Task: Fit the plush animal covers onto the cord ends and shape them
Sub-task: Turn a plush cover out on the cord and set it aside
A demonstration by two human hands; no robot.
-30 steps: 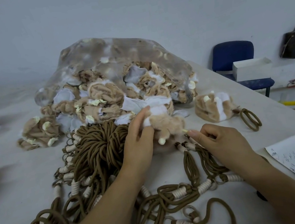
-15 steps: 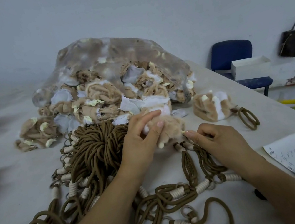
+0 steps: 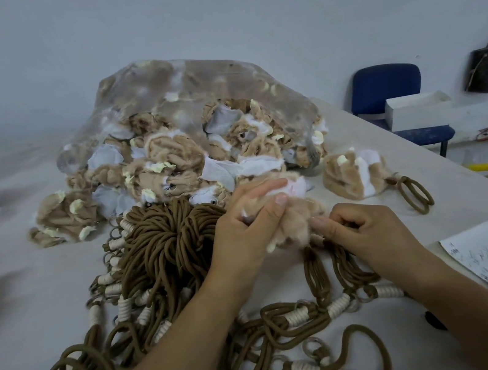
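Grey wall behind, and a pale tabletop [image 3: 42,283] heaped with brown cords [image 3: 165,246]. Near its middle, just before the bag of covers [image 3: 190,103], the left hand [image 3: 244,233] has its grip clenched round a tan plush cover [image 3: 294,224] — the right hand [image 3: 363,229] pinches the cord end [image 3: 318,238] at the cover's opening. Fitting looks under way; next, I judge, the cover needs drawing fully down, then shaping.
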